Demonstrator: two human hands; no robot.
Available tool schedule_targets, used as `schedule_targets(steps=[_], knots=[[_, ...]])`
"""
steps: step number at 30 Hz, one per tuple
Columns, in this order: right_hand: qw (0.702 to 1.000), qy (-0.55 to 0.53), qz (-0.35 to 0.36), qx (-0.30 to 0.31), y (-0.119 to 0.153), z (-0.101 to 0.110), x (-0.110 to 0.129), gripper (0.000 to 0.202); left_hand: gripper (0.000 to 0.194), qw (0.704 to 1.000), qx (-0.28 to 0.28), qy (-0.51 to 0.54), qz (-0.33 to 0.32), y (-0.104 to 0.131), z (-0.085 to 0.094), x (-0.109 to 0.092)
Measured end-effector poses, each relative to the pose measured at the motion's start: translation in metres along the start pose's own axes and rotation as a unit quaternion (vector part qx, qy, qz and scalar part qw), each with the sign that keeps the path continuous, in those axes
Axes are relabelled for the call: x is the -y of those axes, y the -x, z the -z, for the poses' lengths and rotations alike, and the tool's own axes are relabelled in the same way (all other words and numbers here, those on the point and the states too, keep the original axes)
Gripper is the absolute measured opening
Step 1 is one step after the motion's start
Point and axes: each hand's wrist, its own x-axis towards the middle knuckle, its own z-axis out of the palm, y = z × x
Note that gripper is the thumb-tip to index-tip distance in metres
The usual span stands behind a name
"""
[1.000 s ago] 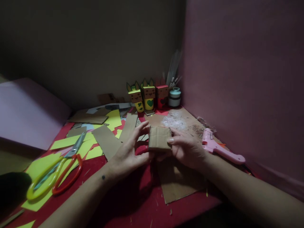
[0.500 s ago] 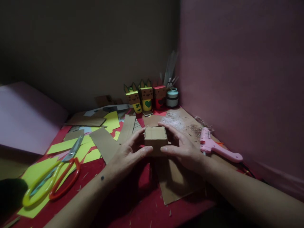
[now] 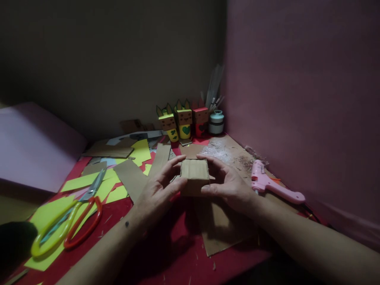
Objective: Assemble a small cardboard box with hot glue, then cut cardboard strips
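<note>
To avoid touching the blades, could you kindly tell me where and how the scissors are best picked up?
Probably by the yellow loop and red loop, coming from the person's side: the scissors lie with both loops toward the person and the blades pointing away. The left hand is nearer, but it is helping hold the cardboard box.

You're at a craft corner: red-and-yellow-handled metal scissors (image 3: 85,198) and yellow paper scraps (image 3: 49,210) lower left, pink plastic glue gun (image 3: 268,184) right.
</note>
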Motion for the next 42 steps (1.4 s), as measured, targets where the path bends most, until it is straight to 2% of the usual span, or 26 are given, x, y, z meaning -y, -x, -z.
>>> schedule_targets(steps=[5,10,22,29,34,39,42], knots=[[1.000,-0.006,0.001,0.003,-0.0004,-0.0004,-0.0003,0.067,0.043,1.000,-0.007,-0.019,-0.010,-0.0008,-0.0016,0.0012],[1.000,-0.018,0.004,0.009,-0.0008,0.0005,-0.0022,0.069,0.043,1.000,0.003,0.005,-0.029,-0.0005,-0.0025,0.0036],[0.998,-0.055,-0.012,0.009,-0.0026,0.0007,-0.0035,0.068,0.039,1.000,-0.005,0.002,-0.016,-0.0008,-0.0035,0.0010],[0.992,-0.118,-0.033,0.020,-0.0039,0.0000,-0.0027,0.065,0.041,1.000,-0.003,0.006,-0.012,-0.0007,-0.0038,-0.0006],[0.991,-0.131,-0.032,0.018,-0.0039,-0.0011,-0.0011,0.064,0.043,1.000,0.002,0.017,-0.020,-0.0012,-0.0033,0.0016],[0.990,-0.134,-0.028,0.010,-0.0038,-0.0019,0.0004,0.063,0.056,1.000,0.009,0.022,-0.021,0.0000,-0.0024,0.0041],[0.991,-0.130,-0.033,0.012,-0.0038,-0.0012,-0.0005,0.065,0.053,1.000,0.007,0.012,-0.022,0.0001,-0.0027,0.0046]])
